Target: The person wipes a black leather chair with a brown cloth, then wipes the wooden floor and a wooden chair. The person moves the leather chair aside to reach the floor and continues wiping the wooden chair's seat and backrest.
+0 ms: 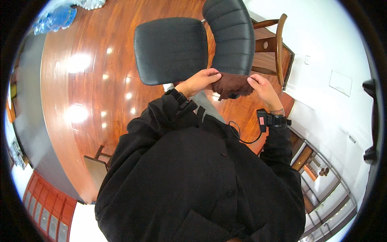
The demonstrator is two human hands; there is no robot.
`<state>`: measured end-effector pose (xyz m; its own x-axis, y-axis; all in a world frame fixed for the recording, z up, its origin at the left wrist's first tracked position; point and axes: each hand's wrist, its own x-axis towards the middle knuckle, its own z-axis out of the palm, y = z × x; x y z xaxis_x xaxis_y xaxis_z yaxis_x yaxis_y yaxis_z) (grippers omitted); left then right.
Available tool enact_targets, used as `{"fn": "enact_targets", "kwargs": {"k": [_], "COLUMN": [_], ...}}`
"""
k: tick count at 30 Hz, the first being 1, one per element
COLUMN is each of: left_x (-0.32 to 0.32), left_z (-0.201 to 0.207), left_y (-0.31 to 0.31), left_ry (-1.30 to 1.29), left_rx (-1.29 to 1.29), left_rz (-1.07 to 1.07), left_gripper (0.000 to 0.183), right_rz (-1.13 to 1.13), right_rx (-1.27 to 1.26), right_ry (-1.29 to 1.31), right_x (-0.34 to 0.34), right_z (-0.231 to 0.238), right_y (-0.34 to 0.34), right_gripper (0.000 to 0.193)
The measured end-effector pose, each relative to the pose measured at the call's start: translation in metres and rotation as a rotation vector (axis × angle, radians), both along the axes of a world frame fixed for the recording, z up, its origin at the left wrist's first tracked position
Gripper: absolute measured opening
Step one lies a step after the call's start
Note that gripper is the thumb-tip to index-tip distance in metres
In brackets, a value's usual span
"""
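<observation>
A dark brown cloth (234, 84) is stretched between my two hands, its lower edge hanging loose and uneven. My left hand (199, 80) pinches its left corner, thumb on top. At the right end, my right hand (264, 88) grips the other corner between thumb and fingers. The cloth's upper edge meets the near end of a black padded chair backrest (231, 40); whether it touches or only overlaps in view I cannot tell. To the left of the backrest is the black chair seat (171, 50). My fingertips are hidden behind the cloth.
A wooden chair (279, 48) stands behind the backrest by the white wall (322, 52). Glossy wooden floor (92, 40) spreads left, with blue plastic wrapping (56, 19) at the far left. A cable (250, 142) hangs from the black device (262, 120) on my right wrist.
</observation>
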<state>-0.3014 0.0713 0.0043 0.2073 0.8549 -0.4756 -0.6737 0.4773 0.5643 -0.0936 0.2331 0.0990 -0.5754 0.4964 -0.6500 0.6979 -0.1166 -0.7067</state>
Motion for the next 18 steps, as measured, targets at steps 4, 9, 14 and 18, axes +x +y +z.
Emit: {"fn": "enact_targets", "kwargs": {"k": [4,9,14,18], "left_x": [0.018,0.036,0.056,0.081], "left_z": [-0.033,-0.074,-0.062,-0.037], "left_y": [0.007,0.011,0.006,0.019], "left_ry": [-0.04,0.638,0.963,0.912], "left_rx": [-0.115,-0.054,0.236,0.119], "left_rz": [0.069,0.247,0.254,0.138], "left_gripper": [0.025,0.035,0.037,0.069], "right_rz": [-0.017,0.256,0.257,0.285], "right_rx": [-0.027,0.302,0.305,0.215], "right_ry": [-0.021,-0.189,-0.198,-0.204], "right_x": [-0.01,-0.021,-0.025,-0.029], "right_z": [-0.014,-0.043,-0.048,-0.043], "right_y": [0.017,0.019,0.018,0.021], "right_gripper": [0.025,0.03,0.027,0.026]}}
